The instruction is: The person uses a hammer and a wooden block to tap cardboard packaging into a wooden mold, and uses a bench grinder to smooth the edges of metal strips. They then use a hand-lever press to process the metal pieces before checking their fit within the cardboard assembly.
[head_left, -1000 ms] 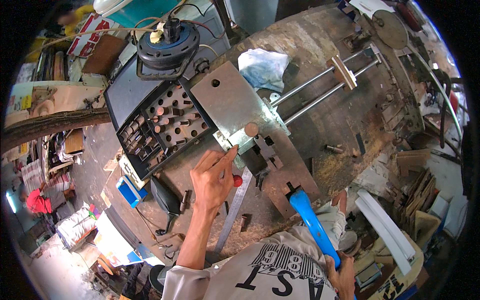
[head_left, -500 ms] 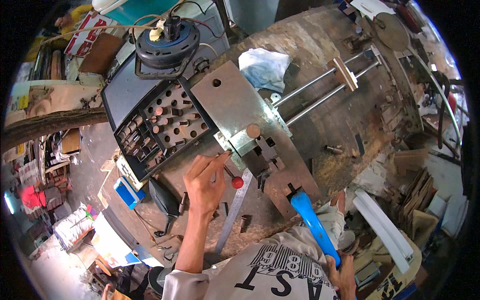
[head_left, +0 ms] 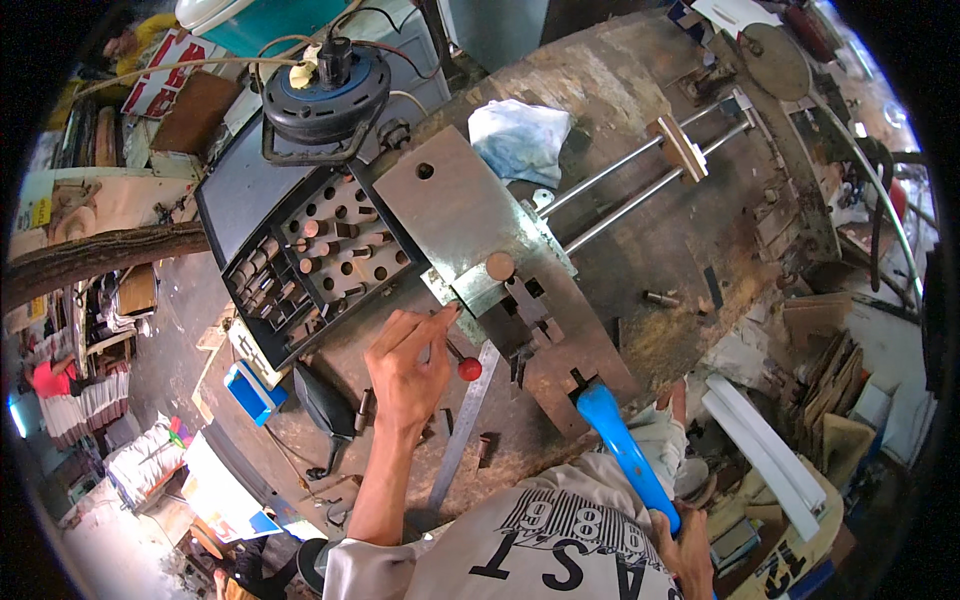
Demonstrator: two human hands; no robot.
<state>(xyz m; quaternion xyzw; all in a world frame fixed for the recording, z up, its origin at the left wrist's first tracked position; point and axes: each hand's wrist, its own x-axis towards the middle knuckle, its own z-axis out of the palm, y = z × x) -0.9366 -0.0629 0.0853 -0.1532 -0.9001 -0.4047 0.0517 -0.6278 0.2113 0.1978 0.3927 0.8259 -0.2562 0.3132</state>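
My left hand (head_left: 408, 358) is closed in a pinch at the near left edge of a steel press tool (head_left: 440, 200); what lies between its fingertips is too small to make out. Just beside those fingers juts a short lever with a red ball knob (head_left: 469, 369). My right hand (head_left: 688, 548), low at the right, is wrapped round the end of a long blue lever handle (head_left: 630, 455). That handle slopes up to the tool's near end. A round steel button (head_left: 500, 266) and a slotted block sit mid-tool. Two guide rods (head_left: 625, 207) run out to the right.
Left of the tool lies an open black case (head_left: 335, 240) of cylindrical punches and dies, with a round black lamp (head_left: 325, 100) behind. A steel ruler (head_left: 462, 430), a dark mirror-shaped piece (head_left: 325, 405) and a blue clamp-like frame (head_left: 253, 393) lie nearby. A crumpled cloth (head_left: 520, 140) rests beyond.
The whole view has shifted slightly, so the bench things sit a little further left. Both hands keep their places and grips.
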